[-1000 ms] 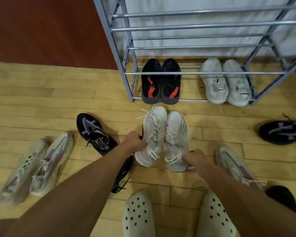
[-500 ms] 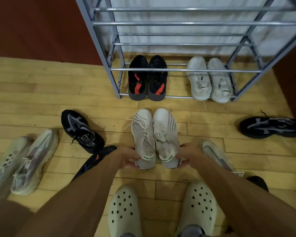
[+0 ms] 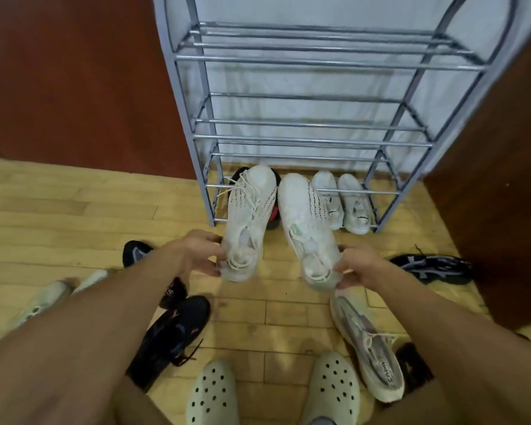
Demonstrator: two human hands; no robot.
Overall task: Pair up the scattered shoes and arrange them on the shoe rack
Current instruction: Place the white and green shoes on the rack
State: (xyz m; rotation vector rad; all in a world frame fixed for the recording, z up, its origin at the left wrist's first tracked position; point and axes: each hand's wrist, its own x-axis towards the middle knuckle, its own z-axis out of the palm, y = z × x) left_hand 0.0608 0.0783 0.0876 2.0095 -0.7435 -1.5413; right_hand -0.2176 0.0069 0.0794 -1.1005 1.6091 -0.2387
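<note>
I hold a pair of white knit sneakers in the air, toes toward the grey metal shoe rack [image 3: 319, 59]. My left hand [image 3: 200, 252] grips the heel of the left white sneaker [image 3: 249, 210]. My right hand [image 3: 355, 265] grips the heel of the right white sneaker [image 3: 307, 222]. On the rack's bottom shelf stands a white pair [image 3: 341, 200]; a black pair with red accents [image 3: 273, 213] is mostly hidden behind the held shoes.
Loose shoes lie on the wooden floor: a black one [image 3: 172, 329] and another black one [image 3: 135, 253] at the left, a pale pair [image 3: 52, 297] far left, a beige sneaker [image 3: 368, 342] and a black sneaker [image 3: 432, 266] at the right. My cream clogs [image 3: 213, 394] are below.
Both hands have lifted the white sneakers off the floor and carried them up toward the rack. The view has tilted up, showing more shelves.
</note>
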